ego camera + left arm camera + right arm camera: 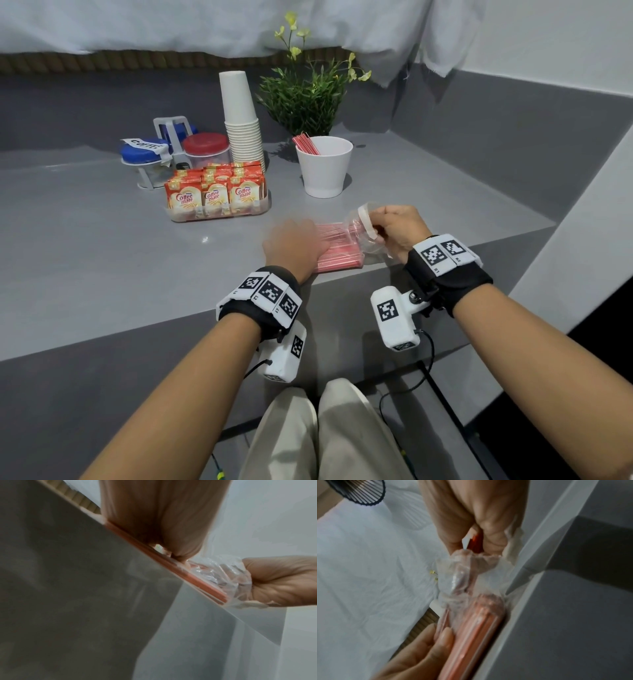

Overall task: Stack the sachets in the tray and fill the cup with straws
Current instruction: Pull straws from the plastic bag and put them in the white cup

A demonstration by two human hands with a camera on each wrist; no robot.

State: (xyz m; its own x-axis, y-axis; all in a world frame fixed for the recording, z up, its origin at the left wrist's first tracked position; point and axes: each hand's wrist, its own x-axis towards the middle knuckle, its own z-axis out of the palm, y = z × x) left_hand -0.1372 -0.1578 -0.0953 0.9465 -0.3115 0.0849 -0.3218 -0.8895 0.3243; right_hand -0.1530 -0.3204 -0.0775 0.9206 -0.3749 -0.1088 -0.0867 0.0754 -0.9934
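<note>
A clear plastic bag (pixel 363 240) of red straws (pixel 337 251) lies on the grey counter near its front edge. My left hand (pixel 301 240) lies palm down on the bag, and its fingers (pixel 442 635) touch the bag's side; the hand is blurred. My right hand (pixel 383 222) grips the bag's bunched mouth and pinches a few red straws (pixel 476 540) there. Behind stands the white cup (pixel 323 168) with a few red straws (pixel 306 144) leaning in it. To its left, the clear tray (pixel 263 209) holds upright rows of orange creamer sachets (pixel 214 192).
A tall stack of paper cups (pixel 241 116) stands behind the tray, with blue-lidded (pixel 142 154) and red-lidded (pixel 205 145) jars in a rack to its left. A green plant (pixel 303 99) stands behind the cup. The counter's raised ledge runs along the right.
</note>
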